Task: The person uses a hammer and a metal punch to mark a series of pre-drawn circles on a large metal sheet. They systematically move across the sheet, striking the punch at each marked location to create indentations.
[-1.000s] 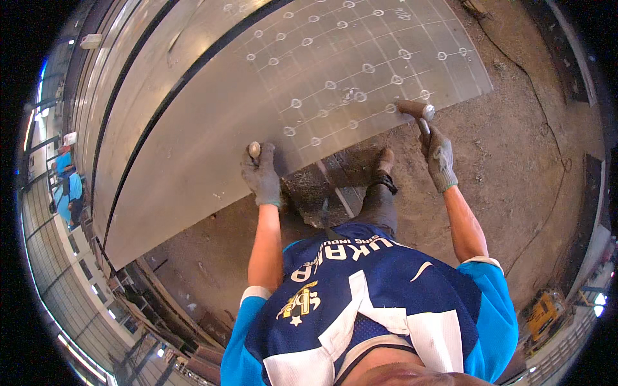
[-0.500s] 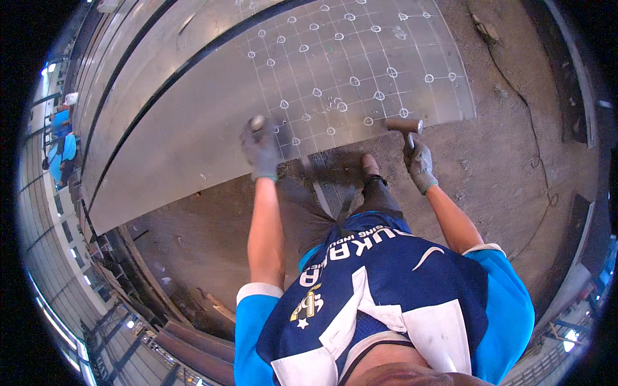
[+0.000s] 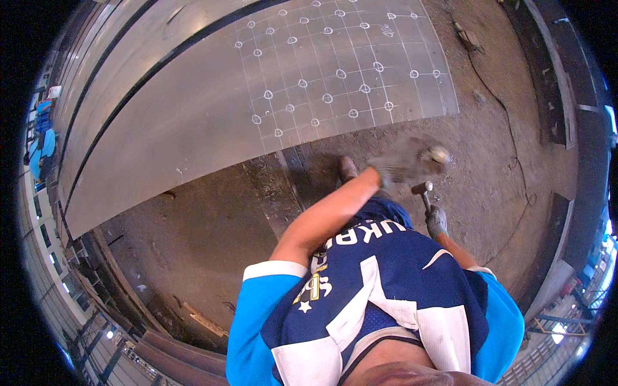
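Evidently tool-handling: grey-gloved right hand (image 3: 437, 222) grips dark metal hammer (image 3: 423, 188); blurred grey-gloved left hand (image 3: 405, 161) apparently clasps pale rounded piece (image 3: 440, 154), hammer's one o'clock; next move likely needs clearance.

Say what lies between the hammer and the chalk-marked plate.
In the head view, the left hand, blurred and holding a pale round object, shows between hammer and plate, above brown ground.

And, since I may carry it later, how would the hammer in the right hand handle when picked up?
The hammer would probably feel head-heavy, with a thick, metallic-looking head on a slimmer handle. It should feel stiff, since the handle looks straight in the right hand. Laid down, it likely won't roll far, as the handle juts from the head.
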Motion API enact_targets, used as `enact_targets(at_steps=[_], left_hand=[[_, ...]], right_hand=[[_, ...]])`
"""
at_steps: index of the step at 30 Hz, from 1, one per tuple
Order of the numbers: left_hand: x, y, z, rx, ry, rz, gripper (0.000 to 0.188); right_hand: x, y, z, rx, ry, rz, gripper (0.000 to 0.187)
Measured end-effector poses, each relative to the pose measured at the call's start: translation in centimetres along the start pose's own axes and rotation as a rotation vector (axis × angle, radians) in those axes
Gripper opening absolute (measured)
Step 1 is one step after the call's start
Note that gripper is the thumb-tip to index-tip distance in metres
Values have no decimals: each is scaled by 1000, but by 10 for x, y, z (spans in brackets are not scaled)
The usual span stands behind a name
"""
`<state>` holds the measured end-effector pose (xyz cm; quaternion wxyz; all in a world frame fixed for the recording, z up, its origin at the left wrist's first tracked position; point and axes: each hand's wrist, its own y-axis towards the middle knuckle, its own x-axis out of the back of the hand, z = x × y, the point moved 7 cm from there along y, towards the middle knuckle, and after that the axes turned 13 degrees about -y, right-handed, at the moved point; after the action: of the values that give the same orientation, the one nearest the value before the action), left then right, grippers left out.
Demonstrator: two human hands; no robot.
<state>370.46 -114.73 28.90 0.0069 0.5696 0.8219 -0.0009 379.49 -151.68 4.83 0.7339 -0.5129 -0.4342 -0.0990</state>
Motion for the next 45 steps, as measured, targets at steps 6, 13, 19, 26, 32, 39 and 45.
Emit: enact_targets(at_steps=[6, 13, 19, 26, 32, 39, 45], left_hand=[[150, -127, 35, -6, -345, -758, 26], [306, -252, 69, -184, -426, -1326, 21], [330, -239, 71, -96, -408, -1290, 23], [330, -237, 66, -10, -258, -1227, 21], [339, -236, 93, 7, -342, -1179, 24], [332, -237, 77, -18, -83, -1218, 25], [340, -242, 94, -58, -68, -1244, 25]], right_hand=[[-32, -36, -23, -139, -35, 124, 24], [6, -2, 81, 262, -147, -36, 25], [77, -6, 235, 523, 3, -233, 32], [137, -68, 364, 651, 474, 84, 36], [134, -73, 370, 783, 72, -177, 13], [146, -58, 348, 764, 76, -181, 15], [164, -24, 315, 855, 133, -269, 26]])
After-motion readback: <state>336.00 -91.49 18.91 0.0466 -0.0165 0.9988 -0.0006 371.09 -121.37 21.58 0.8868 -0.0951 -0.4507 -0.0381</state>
